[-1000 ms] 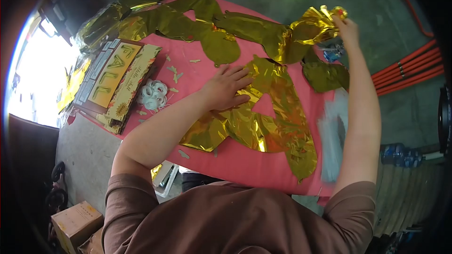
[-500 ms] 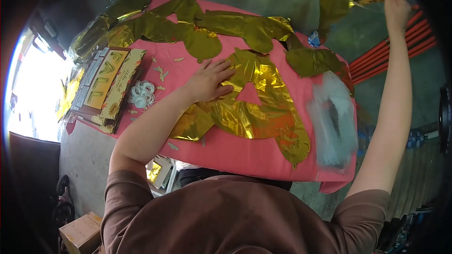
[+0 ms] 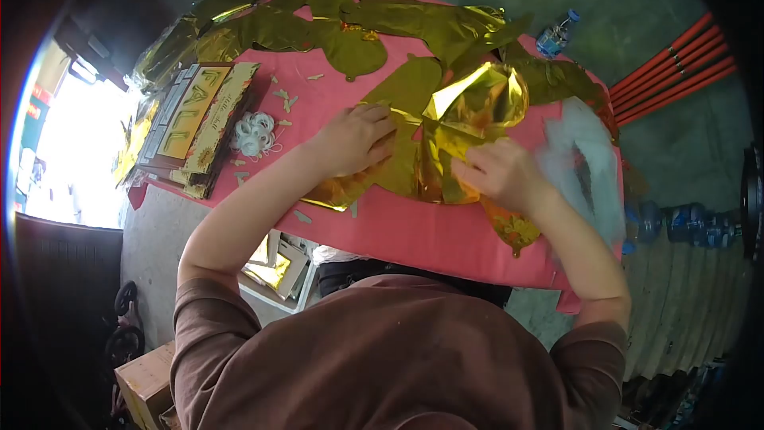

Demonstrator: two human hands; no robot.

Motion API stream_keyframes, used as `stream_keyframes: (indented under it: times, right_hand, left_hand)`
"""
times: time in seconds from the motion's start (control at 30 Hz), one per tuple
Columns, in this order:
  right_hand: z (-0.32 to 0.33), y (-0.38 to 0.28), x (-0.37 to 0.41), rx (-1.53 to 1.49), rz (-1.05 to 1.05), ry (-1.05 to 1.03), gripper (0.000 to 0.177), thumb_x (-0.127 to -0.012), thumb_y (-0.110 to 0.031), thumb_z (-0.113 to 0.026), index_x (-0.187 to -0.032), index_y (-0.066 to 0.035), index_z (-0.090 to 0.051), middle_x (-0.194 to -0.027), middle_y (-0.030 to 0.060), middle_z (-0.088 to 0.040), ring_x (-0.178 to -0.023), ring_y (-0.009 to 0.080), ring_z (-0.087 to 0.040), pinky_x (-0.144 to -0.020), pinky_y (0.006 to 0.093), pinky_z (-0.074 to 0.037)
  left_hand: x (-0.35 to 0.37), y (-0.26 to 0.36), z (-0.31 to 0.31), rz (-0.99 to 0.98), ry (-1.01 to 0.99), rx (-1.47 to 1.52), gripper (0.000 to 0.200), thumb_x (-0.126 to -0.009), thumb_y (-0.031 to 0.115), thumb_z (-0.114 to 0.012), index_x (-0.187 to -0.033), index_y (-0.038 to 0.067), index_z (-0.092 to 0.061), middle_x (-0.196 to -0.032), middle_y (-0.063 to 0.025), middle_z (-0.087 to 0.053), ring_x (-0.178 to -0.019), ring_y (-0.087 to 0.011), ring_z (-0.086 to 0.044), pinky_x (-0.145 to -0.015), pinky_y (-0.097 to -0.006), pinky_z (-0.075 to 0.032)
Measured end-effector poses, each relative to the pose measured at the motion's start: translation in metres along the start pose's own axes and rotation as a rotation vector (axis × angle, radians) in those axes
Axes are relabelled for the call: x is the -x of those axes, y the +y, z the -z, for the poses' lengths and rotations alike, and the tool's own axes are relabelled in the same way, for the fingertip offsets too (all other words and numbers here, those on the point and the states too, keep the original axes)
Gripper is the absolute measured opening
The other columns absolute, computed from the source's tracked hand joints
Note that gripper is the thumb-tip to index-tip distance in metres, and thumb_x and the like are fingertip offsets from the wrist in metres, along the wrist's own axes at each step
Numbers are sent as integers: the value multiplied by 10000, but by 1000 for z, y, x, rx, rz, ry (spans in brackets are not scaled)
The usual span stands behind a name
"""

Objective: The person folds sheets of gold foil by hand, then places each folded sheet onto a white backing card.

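A gold foil letter balloon [image 3: 398, 179], flat and uninflated, lies at the middle of the pink-covered table. My left hand [image 3: 354, 139] rests on its left part, palm down, fingers slightly bent over the foil. At the right part, my right hand [image 3: 497, 171] is closed on gold foil, its fingertips partly hidden. Beyond that hand, a shiny crumpled foil flap [image 3: 477, 99] stands up from the surface. Below it a rounded foil end [image 3: 516, 231] points toward me. Where one foil piece ends and another begins is hard to tell.
More flat gold balloons [image 3: 278, 28] line the table's far edge. Printed "FALL" packages [image 3: 191, 127], coiled white ribbon [image 3: 255, 134] and small pale strips lie left. Clear plastic bags [image 3: 589, 167] lie right; a bottle [image 3: 557, 34] stands behind. Red poles [image 3: 672, 72] are beyond.
My right hand has come from the far upper right down to the middle balloon with gold foil. Raised foil now covers the balloon's triangular opening. My left hand stays on the balloon, fingers more bent.
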State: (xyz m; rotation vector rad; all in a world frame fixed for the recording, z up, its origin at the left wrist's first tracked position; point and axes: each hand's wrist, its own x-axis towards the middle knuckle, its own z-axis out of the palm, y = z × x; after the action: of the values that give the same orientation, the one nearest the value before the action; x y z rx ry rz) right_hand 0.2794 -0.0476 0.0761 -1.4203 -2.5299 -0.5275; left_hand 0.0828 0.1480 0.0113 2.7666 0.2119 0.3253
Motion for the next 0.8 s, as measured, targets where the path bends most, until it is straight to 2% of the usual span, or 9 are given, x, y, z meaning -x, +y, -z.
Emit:
stream_keyframes:
  times: [0.23,0.3,0.47,0.53,0.57,0.63,0.7,0.73,0.8]
  right_hand:
    - [-8,-46,15,-264,-52,-119,274,-734,-151,-586,-1002,-120,-626,-741,17,-509,-601,172,-558,-522,320,-429]
    - [0,-49,10,-325,-76,-92,300,-729,-148,-598,-1027,-124,-626,-750,18,-517,-613,178,-568,-523,325,-439]
    - [19,-62,9,-454,-211,-61,364,-714,-133,-646,-1077,-142,-631,-783,20,-547,-646,197,-592,-524,332,-461]
    - [29,-64,5,-587,-182,-333,351,-744,-182,-668,-1088,-128,-627,-815,45,-550,-694,213,-607,-585,330,-487]
    - [35,-62,3,-592,-183,-335,351,-744,-182,-668,-1088,-128,-627,-815,45,-550,-694,213,-607,-585,330,-487]
    - [40,-49,-1,-1017,-268,-542,351,-758,-184,-673,-1098,-113,-628,-887,72,-589,-753,243,-605,-642,341,-493]
    - [35,-32,-6,-1230,-423,-466,352,-765,-204,-672,-1096,-96,-621,-942,88,-609,-824,263,-606,-712,350,-492]
    - [11,-21,1,-1054,-388,-237,430,-739,-168,-722,-1136,-53,-604,-1021,100,-605,-953,271,-582,-798,358,-472]
    - [-19,-12,1,-593,-518,-111,474,-797,-208,-677,-1224,-46,-551,-1214,142,-541,-1137,300,-507,-942,404,-413]
  left_hand:
    - [23,24,-13,3,59,-83,450,-850,257,-583,-1237,42,-502,-1327,-172,-452,-1271,-325,-396,-1034,-442,-327]
    - [24,21,-17,2,148,-74,454,-852,293,-580,-1224,45,-502,-1301,-172,-469,-1257,-335,-407,-1032,-453,-323]
    - [26,17,-13,36,126,-67,475,-870,312,-566,-1249,38,-481,-1316,-178,-452,-1280,-331,-379,-1055,-460,-289]
    - [26,16,-13,35,103,-66,476,-875,317,-561,-1252,38,-478,-1321,-179,-447,-1288,-328,-369,-1061,-461,-279]
    - [25,15,-14,30,98,-69,485,-874,318,-560,-1259,37,-470,-1324,-178,-445,-1290,-329,-366,-1064,-463,-274]
    - [26,14,-16,29,85,-69,493,-874,319,-560,-1265,37,-463,-1328,-177,-443,-1293,-330,-363,-1067,-464,-269]
    - [25,13,-16,26,103,-60,511,-871,320,-563,-1279,35,-446,-1335,-172,-440,-1293,-331,-364,-1069,-467,-269]
    - [25,14,-16,22,101,-61,511,-871,320,-563,-1279,35,-446,-1335,-172,-440,-1293,-331,-364,-1069,-467,-269]
    - [24,15,-16,26,115,-72,527,-867,319,-568,-1290,33,-433,-1332,-168,-445,-1289,-330,-371,-1067,-469,-274]
